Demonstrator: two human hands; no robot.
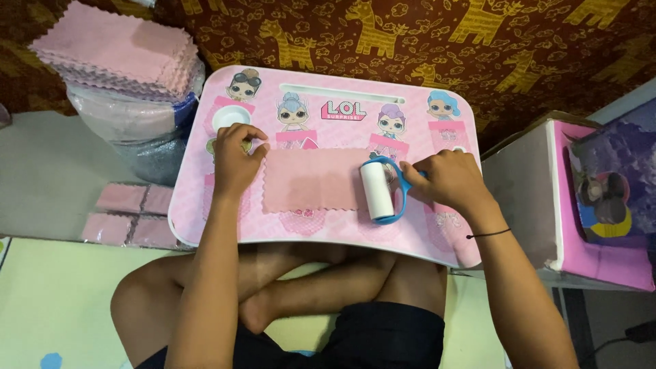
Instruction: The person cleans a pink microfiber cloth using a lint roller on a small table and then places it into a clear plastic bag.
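Lint roller on pink cloth, lap bench.
Right hand (pixel 444 179) grips blue-handled lint roller (pixel 376 190) at pink cloth (pixel 311 180) edge; left hand (pixel 236 158) fingers curled, pinning cloth's corner on bench (pixel 342 96).

pink lap tray (pixel 328 236) bears cloth (pixel 311 181), roller (pixel 376 191).

The right hand (pixel 444 179) wraps the blue plastic handle of the white lint roller (pixel 378 190), so most of the grip is hidden. The left hand (pixel 236 158) covers the left edge of the pink pinked-edge cloth square (pixel 311 180) – can't tell how far the cloth runs under it. The pink cartoon-printed lap counter (pixel 342 92) hides the knees below. The stack of pink cloths (pixel 119 51) is cut by the top edge, and the pink-sided cardboard box (pixel 540 198) by the right – its contents are a blur.
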